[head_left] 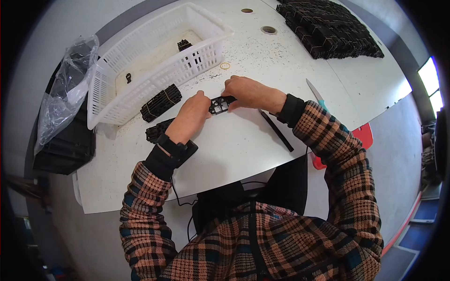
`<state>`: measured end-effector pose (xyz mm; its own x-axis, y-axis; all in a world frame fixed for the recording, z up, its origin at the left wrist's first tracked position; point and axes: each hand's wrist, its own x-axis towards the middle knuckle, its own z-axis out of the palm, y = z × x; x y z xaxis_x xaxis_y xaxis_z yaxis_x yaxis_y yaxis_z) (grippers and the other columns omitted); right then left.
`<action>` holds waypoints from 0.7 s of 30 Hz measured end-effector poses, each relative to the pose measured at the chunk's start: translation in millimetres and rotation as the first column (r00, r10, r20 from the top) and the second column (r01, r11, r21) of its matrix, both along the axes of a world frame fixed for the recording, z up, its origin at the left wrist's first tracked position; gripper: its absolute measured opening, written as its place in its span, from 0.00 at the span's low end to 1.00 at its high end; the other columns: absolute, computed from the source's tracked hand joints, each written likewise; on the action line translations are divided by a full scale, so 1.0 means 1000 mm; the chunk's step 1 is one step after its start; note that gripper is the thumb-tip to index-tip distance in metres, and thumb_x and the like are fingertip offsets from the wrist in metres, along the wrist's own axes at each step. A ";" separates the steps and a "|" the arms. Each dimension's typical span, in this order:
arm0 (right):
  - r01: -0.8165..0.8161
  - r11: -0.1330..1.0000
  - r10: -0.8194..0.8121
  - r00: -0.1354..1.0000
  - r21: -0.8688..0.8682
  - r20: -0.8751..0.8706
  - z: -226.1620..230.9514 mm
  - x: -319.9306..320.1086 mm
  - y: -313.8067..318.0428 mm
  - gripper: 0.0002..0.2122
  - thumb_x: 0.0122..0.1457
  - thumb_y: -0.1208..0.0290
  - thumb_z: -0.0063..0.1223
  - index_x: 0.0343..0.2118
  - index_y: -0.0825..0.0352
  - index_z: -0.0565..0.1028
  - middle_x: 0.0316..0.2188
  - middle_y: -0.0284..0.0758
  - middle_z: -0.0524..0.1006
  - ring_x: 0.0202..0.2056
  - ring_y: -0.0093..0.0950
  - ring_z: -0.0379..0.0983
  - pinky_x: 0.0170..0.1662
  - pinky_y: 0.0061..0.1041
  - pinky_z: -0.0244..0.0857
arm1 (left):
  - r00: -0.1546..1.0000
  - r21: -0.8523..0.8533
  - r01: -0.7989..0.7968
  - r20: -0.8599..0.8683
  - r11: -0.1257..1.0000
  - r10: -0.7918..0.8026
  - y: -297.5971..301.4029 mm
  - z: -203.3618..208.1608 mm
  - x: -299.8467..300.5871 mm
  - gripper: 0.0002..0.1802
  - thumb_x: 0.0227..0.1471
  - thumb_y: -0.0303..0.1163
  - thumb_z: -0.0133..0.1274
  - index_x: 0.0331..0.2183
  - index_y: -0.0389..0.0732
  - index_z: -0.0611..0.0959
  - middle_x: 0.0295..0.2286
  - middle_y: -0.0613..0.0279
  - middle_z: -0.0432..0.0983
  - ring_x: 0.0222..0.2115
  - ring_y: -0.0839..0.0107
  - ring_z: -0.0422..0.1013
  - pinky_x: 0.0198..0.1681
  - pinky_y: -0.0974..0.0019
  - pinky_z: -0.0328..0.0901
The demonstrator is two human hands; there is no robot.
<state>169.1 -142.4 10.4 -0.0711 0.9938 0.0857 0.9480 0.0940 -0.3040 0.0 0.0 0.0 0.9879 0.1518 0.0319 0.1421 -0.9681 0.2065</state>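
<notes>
Over the white table [225,161], a flat black plastic frame piece [219,106] with openings is held between both hands. My left hand [191,116] pinches its left end, fingers closed. At its right end, my right hand [251,93] grips with thumb and fingers. Beneath my left wrist lie more black plastic pieces [155,132] and a dark flat object [188,153], both partly hidden by the arm. A bundle of black pieces [161,102] tied with a rubber band rests just beyond my left hand.
A white slatted basket [159,75] holding a few black pieces stands far left, by a black crate [65,150] with clear plastic. A knife [316,93] and a black bar [276,131] lie right. Bundled black pieces [330,30], a tape roll [268,30] and a rubber band [225,66] lie farther back.
</notes>
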 end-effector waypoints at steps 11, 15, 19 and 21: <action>-0.100 0.994 0.098 0.994 0.040 0.041 -0.009 0.007 0.007 0.17 0.43 0.69 0.67 0.36 0.71 0.78 0.31 0.38 0.73 0.39 0.38 0.68 0.44 0.33 0.65 | 0.997 -0.022 0.019 0.080 1.000 -0.017 -0.001 -0.005 -0.003 0.14 0.39 0.24 0.64 0.29 0.30 0.77 0.32 0.47 0.67 0.34 0.48 0.69 0.38 0.55 0.65; -0.108 0.990 0.110 0.994 0.095 -0.010 -0.008 0.008 0.002 0.19 0.42 0.69 0.68 0.38 0.71 0.78 0.31 0.38 0.73 0.40 0.37 0.68 0.44 0.33 0.65 | 0.997 -0.008 0.007 0.081 1.000 -0.006 -0.010 -0.004 -0.005 0.09 0.42 0.21 0.60 0.25 0.29 0.75 0.32 0.44 0.68 0.34 0.47 0.71 0.38 0.54 0.67; -0.096 0.995 0.097 0.995 0.028 -0.037 -0.003 0.010 0.007 0.19 0.43 0.69 0.68 0.39 0.70 0.79 0.31 0.38 0.73 0.40 0.37 0.68 0.44 0.33 0.65 | 0.999 -0.055 -0.002 0.045 0.998 0.004 -0.002 -0.001 -0.005 0.09 0.42 0.22 0.60 0.26 0.30 0.76 0.33 0.44 0.68 0.35 0.47 0.71 0.39 0.53 0.67; -0.085 0.996 0.087 0.995 0.035 -0.054 -0.005 0.012 0.007 0.19 0.43 0.68 0.68 0.39 0.70 0.79 0.31 0.38 0.73 0.40 0.38 0.68 0.44 0.33 0.65 | 0.999 -0.067 0.008 0.041 0.998 -0.005 0.001 -0.001 -0.003 0.10 0.42 0.23 0.61 0.26 0.30 0.76 0.33 0.44 0.68 0.36 0.47 0.71 0.39 0.53 0.67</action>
<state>181.3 -135.6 5.0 -0.1504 0.9808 0.1238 0.9180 0.1850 -0.3509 -3.3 0.5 -0.5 0.9870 0.1485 0.0620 0.1260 -0.9528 0.2762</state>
